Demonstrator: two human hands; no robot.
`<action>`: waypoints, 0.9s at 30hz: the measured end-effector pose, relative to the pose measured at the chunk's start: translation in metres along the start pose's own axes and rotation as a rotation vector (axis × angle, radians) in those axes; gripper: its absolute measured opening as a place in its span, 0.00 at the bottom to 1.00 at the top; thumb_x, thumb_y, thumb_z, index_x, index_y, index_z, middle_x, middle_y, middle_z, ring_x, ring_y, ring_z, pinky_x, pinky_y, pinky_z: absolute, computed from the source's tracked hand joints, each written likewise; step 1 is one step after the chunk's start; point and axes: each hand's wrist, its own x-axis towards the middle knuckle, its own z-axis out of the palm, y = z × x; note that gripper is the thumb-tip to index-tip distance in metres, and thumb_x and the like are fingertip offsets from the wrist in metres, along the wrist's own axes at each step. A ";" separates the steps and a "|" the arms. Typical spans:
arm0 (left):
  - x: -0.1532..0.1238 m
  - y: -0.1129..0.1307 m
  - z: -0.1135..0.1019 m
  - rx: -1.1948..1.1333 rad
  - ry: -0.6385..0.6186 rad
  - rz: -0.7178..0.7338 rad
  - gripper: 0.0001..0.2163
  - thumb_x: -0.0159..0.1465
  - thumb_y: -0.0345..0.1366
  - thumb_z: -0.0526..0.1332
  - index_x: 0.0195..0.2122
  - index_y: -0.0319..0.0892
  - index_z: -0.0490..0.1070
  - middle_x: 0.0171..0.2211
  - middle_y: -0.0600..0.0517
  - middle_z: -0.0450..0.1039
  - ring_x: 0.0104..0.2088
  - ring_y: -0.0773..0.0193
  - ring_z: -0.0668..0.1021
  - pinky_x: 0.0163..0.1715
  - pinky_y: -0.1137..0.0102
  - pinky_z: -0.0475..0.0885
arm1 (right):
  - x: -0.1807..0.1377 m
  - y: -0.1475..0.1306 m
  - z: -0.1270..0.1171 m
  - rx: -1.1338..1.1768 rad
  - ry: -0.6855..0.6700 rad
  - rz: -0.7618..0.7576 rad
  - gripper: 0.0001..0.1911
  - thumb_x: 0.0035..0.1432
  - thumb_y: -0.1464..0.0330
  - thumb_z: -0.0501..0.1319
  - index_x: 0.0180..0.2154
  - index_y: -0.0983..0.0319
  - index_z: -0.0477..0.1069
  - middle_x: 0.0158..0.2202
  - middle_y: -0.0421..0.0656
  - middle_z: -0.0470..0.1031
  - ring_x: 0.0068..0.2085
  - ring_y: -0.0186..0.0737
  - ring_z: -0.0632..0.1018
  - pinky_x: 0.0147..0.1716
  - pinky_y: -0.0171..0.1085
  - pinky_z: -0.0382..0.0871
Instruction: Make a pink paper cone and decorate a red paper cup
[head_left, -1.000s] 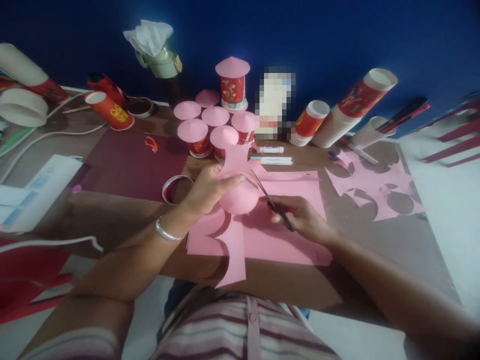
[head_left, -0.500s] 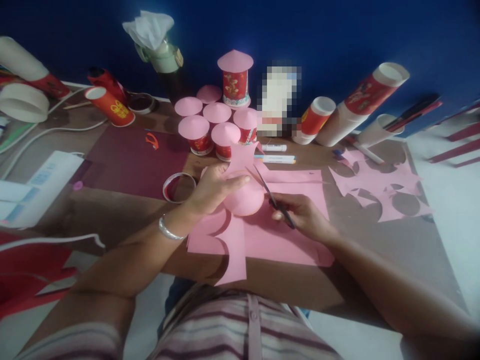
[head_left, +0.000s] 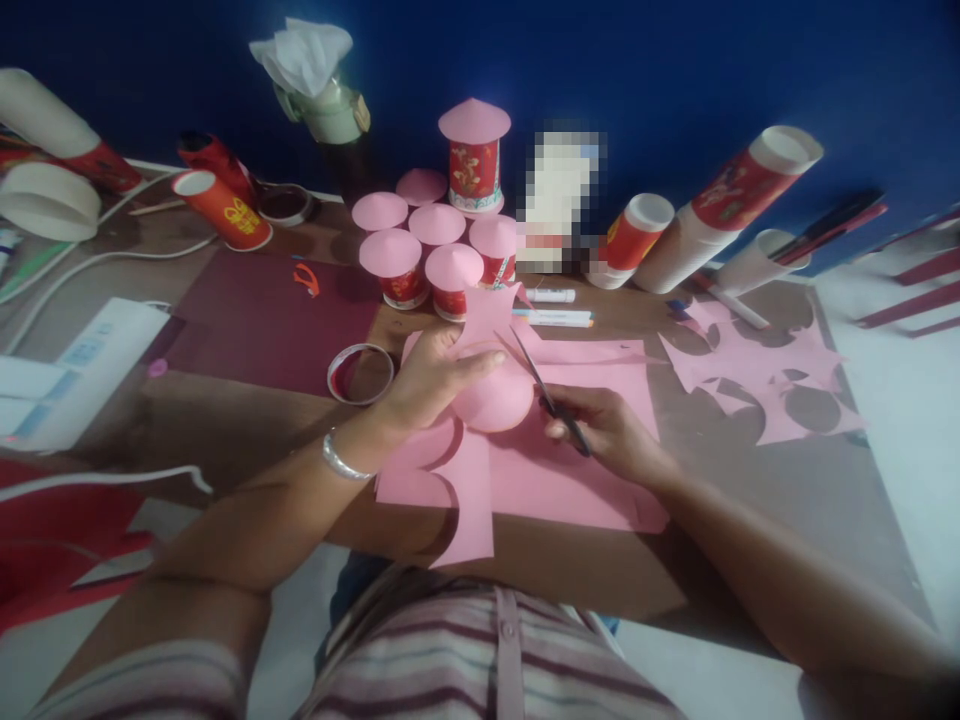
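Note:
My left hand [head_left: 439, 375] pinches a sheet of pink paper, its thumb lying on a round part [head_left: 495, 395] with a drawn or cut outline. Cut-out curves show along the strip of pink paper [head_left: 474, 490] hanging below it. In my right hand [head_left: 607, 425] is a pair of scissors [head_left: 559, 408], black at the handles. Their blades are parted and point up and left at the right edge of the round part. Beneath both hands lie larger pink sheets [head_left: 585, 490] on the table.
Behind the hands stand several small red cylinders with pink cone tops [head_left: 390, 255], one taller [head_left: 474, 160]. A tape roll [head_left: 360, 374] lies left, pink scraps [head_left: 750, 365] right. Markers [head_left: 555, 318], red tubes [head_left: 630, 240] and a pen cup [head_left: 761, 262] stand or lie farther back.
Almost nothing differs. The whole view has shifted slightly, and both hands keep their hold on the paper and the scissors.

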 end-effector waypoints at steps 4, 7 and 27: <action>0.000 0.000 0.000 -0.010 0.000 -0.006 0.14 0.58 0.45 0.74 0.38 0.40 0.82 0.37 0.47 0.83 0.45 0.51 0.82 0.47 0.62 0.77 | 0.000 0.000 0.000 0.014 -0.009 0.016 0.20 0.58 0.52 0.71 0.34 0.63 0.78 0.27 0.38 0.69 0.29 0.32 0.66 0.30 0.33 0.68; 0.001 0.001 0.000 0.007 -0.010 -0.007 0.14 0.58 0.45 0.74 0.38 0.40 0.81 0.37 0.47 0.83 0.45 0.51 0.82 0.47 0.62 0.77 | 0.000 0.002 -0.001 0.016 -0.004 0.018 0.21 0.57 0.51 0.71 0.34 0.63 0.78 0.26 0.38 0.68 0.29 0.32 0.65 0.29 0.33 0.66; 0.002 0.007 -0.002 0.092 0.011 0.032 0.15 0.54 0.44 0.75 0.37 0.40 0.78 0.40 0.46 0.81 0.46 0.49 0.81 0.47 0.61 0.77 | -0.002 0.006 -0.002 -0.002 0.007 0.029 0.28 0.57 0.49 0.72 0.49 0.64 0.83 0.24 0.37 0.68 0.26 0.31 0.64 0.23 0.33 0.63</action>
